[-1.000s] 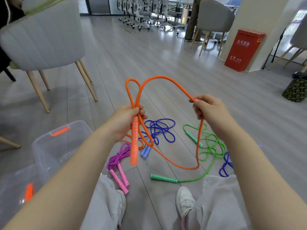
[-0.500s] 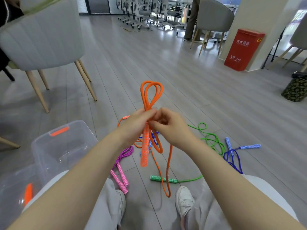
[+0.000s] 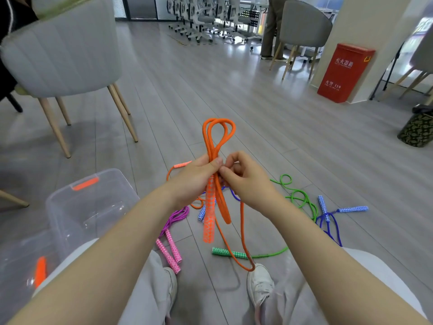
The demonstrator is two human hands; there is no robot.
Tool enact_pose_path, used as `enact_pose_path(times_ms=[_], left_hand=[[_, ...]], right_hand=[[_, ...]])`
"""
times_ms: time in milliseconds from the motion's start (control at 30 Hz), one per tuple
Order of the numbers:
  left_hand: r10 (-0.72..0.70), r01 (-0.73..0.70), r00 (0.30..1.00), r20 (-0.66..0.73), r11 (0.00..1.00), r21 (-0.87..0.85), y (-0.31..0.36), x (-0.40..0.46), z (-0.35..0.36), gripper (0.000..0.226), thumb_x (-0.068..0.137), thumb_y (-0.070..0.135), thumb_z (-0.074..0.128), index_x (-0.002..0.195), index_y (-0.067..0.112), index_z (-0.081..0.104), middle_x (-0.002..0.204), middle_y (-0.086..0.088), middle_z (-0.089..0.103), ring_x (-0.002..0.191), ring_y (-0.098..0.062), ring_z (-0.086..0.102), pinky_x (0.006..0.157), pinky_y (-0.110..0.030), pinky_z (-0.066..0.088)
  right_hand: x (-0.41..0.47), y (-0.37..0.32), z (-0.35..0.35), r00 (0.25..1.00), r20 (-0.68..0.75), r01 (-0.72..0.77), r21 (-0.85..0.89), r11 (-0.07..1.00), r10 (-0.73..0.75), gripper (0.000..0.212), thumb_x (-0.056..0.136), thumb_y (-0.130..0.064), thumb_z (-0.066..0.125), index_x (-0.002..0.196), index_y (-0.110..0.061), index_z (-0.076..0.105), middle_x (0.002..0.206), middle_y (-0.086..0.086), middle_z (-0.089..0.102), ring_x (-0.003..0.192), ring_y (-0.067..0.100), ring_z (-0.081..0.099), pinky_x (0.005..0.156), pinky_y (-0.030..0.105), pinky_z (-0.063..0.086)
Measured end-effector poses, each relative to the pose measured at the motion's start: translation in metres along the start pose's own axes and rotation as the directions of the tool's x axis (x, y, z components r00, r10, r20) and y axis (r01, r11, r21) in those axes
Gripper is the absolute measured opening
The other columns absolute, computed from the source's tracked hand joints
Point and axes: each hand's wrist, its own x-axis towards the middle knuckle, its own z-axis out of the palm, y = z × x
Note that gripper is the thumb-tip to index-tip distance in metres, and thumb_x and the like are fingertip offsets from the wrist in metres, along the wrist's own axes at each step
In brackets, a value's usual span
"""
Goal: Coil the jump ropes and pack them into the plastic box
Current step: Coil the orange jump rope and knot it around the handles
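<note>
At frame centre the orange rope is bunched into loops standing above the left hand, which grips the strands and a patterned orange handle hanging below it. The right hand is just beside it, fingers curled and pinching the rope at the same spot; a long slack loop drops from there to the floor near a white shoe. A second orange handle lies on the floor behind the left hand.

Around it on the floor: a purple rope with pink handles at lower centre-left, a green rope to the right with one handle lying under the orange slack, and a blue rope further right. More blue strands lie partly hidden behind the hands.

The clear box stands at lower left, beside the person's knee. A grey chair fills the upper left; a red cabinet stands at upper right.
</note>
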Motion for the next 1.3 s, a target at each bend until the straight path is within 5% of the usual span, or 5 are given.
enact_pose_path(times_ms=[300, 567, 800, 1033, 1300], left_hand=[[-0.056, -0.132, 0.947, -0.315, 0.829, -0.543, 0.021, 0.017, -0.029, 0.027, 0.103, 0.023, 0.037, 0.080, 0.015, 0.048, 0.059, 0.001, 0.060, 0.052, -0.011, 0.059, 0.052, -0.023, 0.054], [-0.120, -0.266, 0.720, -0.684, 0.862, -0.432, 0.018, 0.020, -0.076, 0.028, 0.103, 0.025, 0.037, 0.075, 0.022, 0.041, 0.049, 0.009, 0.046, 0.046, -0.009, 0.047, 0.055, -0.025, 0.041], [0.052, -0.007, 0.929, -0.366, 0.992, 0.123, 0.005, 0.013, -0.027, 0.025, 0.102, 0.025, 0.043, 0.080, 0.018, 0.051, 0.064, 0.006, 0.063, 0.051, -0.010, 0.048, 0.057, -0.029, 0.041], [0.030, -0.014, 0.995, -0.099, 0.987, 0.162, 0.008, 0.000, 0.006, 0.028, 0.104, 0.022, 0.038, 0.090, 0.016, 0.062, 0.061, 0.010, 0.069, 0.055, 0.002, 0.061, 0.052, -0.012, 0.045], [-0.172, 0.174, 0.984, 0.038, 0.984, -0.047, 0.009, -0.001, 0.008, 0.032, 0.102, 0.033, 0.041, 0.096, 0.011, 0.063, 0.063, 0.001, 0.059, 0.064, -0.016, 0.063, 0.068, -0.030, 0.050]], right_hand=[[0.011, 0.001, -0.052, 0.995, 0.042, -0.078, -0.294, 0.953, 0.095, 0.020, 0.091, -0.034, 0.063, 0.082, -0.016, 0.060, 0.062, 0.001, 0.051, 0.059, 0.016, 0.045, 0.061, 0.033, 0.041], [0.013, 0.009, -0.113, 0.981, -0.133, -0.191, -0.533, 0.825, 0.141, 0.015, 0.091, -0.031, 0.059, 0.088, -0.021, 0.070, 0.071, 0.000, 0.057, 0.071, 0.018, 0.052, 0.075, 0.040, 0.050], [0.006, -0.007, -0.071, 0.995, -0.089, 0.006, -0.279, 0.960, -0.032, 0.012, 0.092, -0.025, 0.063, 0.087, -0.019, 0.072, 0.059, -0.016, 0.055, 0.058, 0.000, 0.047, 0.059, 0.016, 0.040], [0.007, -0.006, -0.035, 0.992, 0.002, 0.118, -0.295, 0.948, -0.123, 0.010, 0.091, -0.016, 0.064, 0.091, -0.011, 0.072, 0.071, -0.008, 0.069, 0.062, -0.005, 0.060, 0.061, 0.008, 0.041], [0.008, 0.000, -0.031, 0.980, -0.069, 0.148, -0.391, 0.909, -0.189, 0.007, 0.090, -0.016, 0.063, 0.089, -0.019, 0.057, 0.072, -0.013, 0.069, 0.066, -0.007, 0.062, 0.062, 0.012, 0.043]])
